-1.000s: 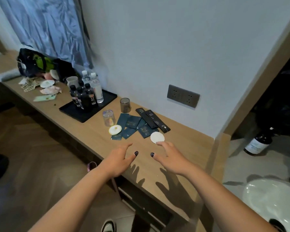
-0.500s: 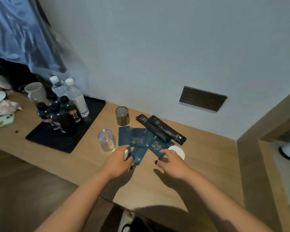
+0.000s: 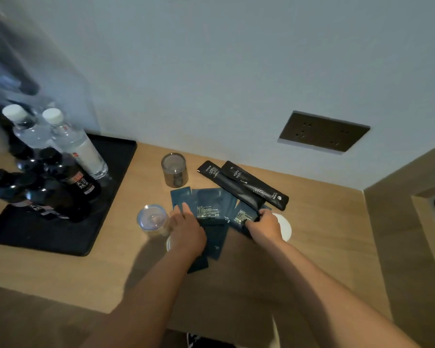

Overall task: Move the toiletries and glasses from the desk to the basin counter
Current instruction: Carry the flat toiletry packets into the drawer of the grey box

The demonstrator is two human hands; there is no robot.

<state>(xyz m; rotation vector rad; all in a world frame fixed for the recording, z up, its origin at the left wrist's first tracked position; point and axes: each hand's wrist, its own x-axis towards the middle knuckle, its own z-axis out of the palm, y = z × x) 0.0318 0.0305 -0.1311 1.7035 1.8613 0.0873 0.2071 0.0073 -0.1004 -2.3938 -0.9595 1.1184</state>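
Currently both hands are down on the pile of dark blue sachets [image 3: 211, 209] at centre frame, on the wooden surface [image 3: 324, 234]. Left hand [image 3: 186, 228] lies flat on the left side of the pile, fingers [image 3: 183, 209] straight and pressing on the packets, not curled round anything. Right hand [image 3: 265, 226] is at the right side of the pile, fingers curled and pinching the edge of one blue sachet [image 3: 242, 216].

Two long black toothbrush packets [image 3: 246, 188] lie diagonally just above the pile, side by side, lower ends overlapping the sachets. A white round lid [image 3: 285, 226] sits partly under the right hand, at its right. A second white disc [image 3: 168, 244] peeks out under the left wrist.

Glasses: clear glass [image 3: 152, 219] upright, just left of the left hand; whether they touch, cannot tell. Smoked glass [image 3: 174, 170] upright further up, near the wall, apart from both hands.

Left of frame: black tray [image 3: 111, 184] carrying two clear water bottles [image 3: 70, 144] with white caps and several dark bottles [image 3: 58, 187] with black caps. Dark socket plate [image 3: 323, 131] on the wall, upper right. Basin counter is barely visible at the right edge.
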